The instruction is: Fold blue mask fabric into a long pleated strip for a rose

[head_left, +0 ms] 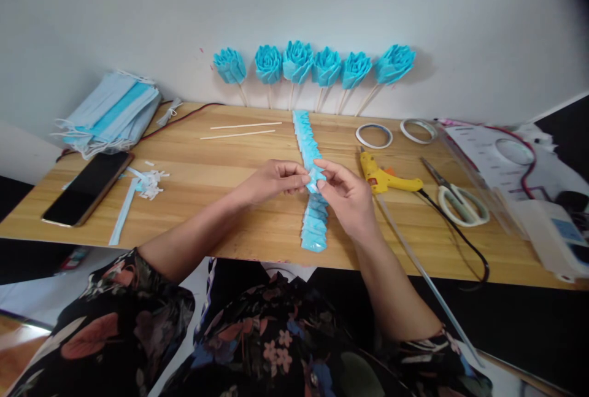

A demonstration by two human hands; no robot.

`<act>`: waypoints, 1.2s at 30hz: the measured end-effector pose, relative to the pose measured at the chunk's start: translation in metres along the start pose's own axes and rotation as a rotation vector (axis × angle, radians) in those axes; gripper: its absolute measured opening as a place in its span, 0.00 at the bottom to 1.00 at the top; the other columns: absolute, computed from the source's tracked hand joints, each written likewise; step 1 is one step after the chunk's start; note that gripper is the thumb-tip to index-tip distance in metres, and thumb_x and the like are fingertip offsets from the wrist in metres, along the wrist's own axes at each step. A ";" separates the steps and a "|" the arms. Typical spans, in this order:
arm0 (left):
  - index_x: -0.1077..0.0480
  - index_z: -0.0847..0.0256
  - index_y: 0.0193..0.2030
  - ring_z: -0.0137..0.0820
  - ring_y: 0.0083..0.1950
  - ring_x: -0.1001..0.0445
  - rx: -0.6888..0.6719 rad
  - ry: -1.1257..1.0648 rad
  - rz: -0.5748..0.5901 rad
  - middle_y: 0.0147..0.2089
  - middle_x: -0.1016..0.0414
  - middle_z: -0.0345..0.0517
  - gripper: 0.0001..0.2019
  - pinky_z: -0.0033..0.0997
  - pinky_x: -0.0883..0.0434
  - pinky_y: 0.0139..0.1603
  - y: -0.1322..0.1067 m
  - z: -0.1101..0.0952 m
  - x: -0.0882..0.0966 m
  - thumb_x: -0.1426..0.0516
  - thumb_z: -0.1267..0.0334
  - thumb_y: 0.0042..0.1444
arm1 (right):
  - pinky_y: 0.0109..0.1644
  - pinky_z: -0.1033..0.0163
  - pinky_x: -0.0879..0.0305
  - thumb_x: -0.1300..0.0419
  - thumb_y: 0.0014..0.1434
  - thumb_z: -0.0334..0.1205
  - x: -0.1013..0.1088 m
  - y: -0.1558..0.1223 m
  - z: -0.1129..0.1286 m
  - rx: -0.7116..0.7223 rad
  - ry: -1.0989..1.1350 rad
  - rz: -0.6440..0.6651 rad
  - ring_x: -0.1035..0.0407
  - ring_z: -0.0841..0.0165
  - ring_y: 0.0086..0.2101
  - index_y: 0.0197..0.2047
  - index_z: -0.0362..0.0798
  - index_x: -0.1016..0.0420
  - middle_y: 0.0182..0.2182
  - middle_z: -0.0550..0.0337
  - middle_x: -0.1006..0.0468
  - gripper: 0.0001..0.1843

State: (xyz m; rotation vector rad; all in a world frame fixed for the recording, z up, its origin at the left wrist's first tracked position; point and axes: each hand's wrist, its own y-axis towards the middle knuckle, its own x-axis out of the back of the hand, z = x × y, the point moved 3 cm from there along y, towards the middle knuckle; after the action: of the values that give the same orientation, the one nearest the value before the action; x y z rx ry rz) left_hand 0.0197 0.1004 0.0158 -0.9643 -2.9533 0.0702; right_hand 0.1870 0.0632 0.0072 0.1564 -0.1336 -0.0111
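My left hand (280, 178) and my right hand (348, 196) meet at the middle of the table. Between their pinched fingertips is a small folded blue piece (315, 181), pale on part of its face. Beneath it, a long strip of overlapping blue folded pieces (315, 223) runs from near the table's front edge toward the wall. The hands cover its middle, so I cannot tell whether the held piece is joined to it. Two thin wooden sticks (245, 126) lie beyond my left hand. A yellow glue gun (391, 181) rests just right of my right hand.
Several blue flowers on sticks (298, 62) lean against the wall. At left are stacked face masks (110, 111), a phone (87, 189) and blue-white scraps (150, 182). On the right lie two tape rolls (357, 134), scissors (461, 205), a glue-gun cord and a clear plastic container (543, 225).
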 end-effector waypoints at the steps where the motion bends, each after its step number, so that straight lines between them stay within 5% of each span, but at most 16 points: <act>1: 0.27 0.63 0.30 0.23 0.28 0.37 -0.001 -0.004 -0.013 0.25 0.32 0.38 0.13 0.26 0.39 0.31 0.000 0.001 0.001 0.37 0.54 0.54 | 0.37 0.61 0.32 0.35 0.55 0.41 0.000 0.000 0.000 0.004 -0.003 -0.002 0.34 0.71 0.31 0.51 0.53 0.20 0.32 0.62 0.25 0.19; 10: 0.27 0.62 0.28 0.22 0.26 0.37 -0.035 -0.125 -0.217 0.25 0.30 0.40 0.11 0.26 0.38 0.29 0.003 0.007 0.009 0.37 0.57 0.54 | 0.41 0.58 0.29 0.40 0.61 0.51 0.004 0.002 -0.009 -0.056 0.159 0.024 0.29 0.67 0.34 0.44 0.53 0.17 0.35 0.58 0.20 0.15; 14: 0.28 0.63 0.28 0.22 0.26 0.37 -0.067 -0.152 -0.233 0.25 0.31 0.39 0.12 0.25 0.39 0.28 0.004 0.008 0.010 0.36 0.56 0.53 | 0.35 0.62 0.31 0.35 0.56 0.51 0.002 0.001 -0.005 -0.117 0.084 0.029 0.30 0.68 0.31 0.34 0.52 0.19 0.30 0.59 0.21 0.12; 26: 0.28 0.62 0.35 0.23 0.25 0.36 -0.072 -0.273 -0.245 0.26 0.32 0.39 0.15 0.25 0.39 0.27 0.005 0.009 0.010 0.40 0.50 0.57 | 0.29 0.65 0.38 0.33 0.54 0.48 0.003 0.002 -0.003 -0.060 0.042 -0.063 0.35 0.72 0.26 0.28 0.49 0.24 0.25 0.62 0.25 0.11; 30: 0.30 0.61 0.30 0.23 0.27 0.36 -0.464 0.211 -0.449 0.25 0.31 0.38 0.10 0.26 0.39 0.30 -0.007 -0.008 0.006 0.41 0.60 0.60 | 0.31 0.66 0.37 0.33 0.53 0.46 0.004 0.003 -0.003 -0.038 0.045 -0.123 0.34 0.72 0.27 0.28 0.49 0.24 0.25 0.63 0.24 0.10; 33: 0.28 0.61 0.31 0.25 0.29 0.33 -0.709 0.655 -0.431 0.26 0.29 0.40 0.09 0.28 0.37 0.33 -0.016 -0.017 -0.010 0.42 0.63 0.63 | 0.32 0.65 0.36 0.34 0.53 0.46 0.003 0.003 -0.002 -0.015 0.045 -0.128 0.33 0.71 0.27 0.29 0.49 0.23 0.25 0.63 0.24 0.09; 36: 0.26 0.61 0.34 0.26 0.30 0.31 -0.788 0.838 -0.432 0.27 0.29 0.40 0.08 0.28 0.36 0.34 -0.017 -0.015 -0.017 0.43 0.64 0.64 | 0.31 0.65 0.37 0.34 0.53 0.45 0.002 0.002 -0.002 -0.002 0.027 -0.124 0.33 0.70 0.28 0.30 0.50 0.23 0.25 0.63 0.25 0.08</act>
State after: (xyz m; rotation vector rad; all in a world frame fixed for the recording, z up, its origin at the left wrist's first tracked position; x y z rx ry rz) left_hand 0.0244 0.0775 0.0315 -0.2042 -2.2576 -1.2299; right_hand 0.1894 0.0655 0.0060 0.1630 -0.0965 -0.1323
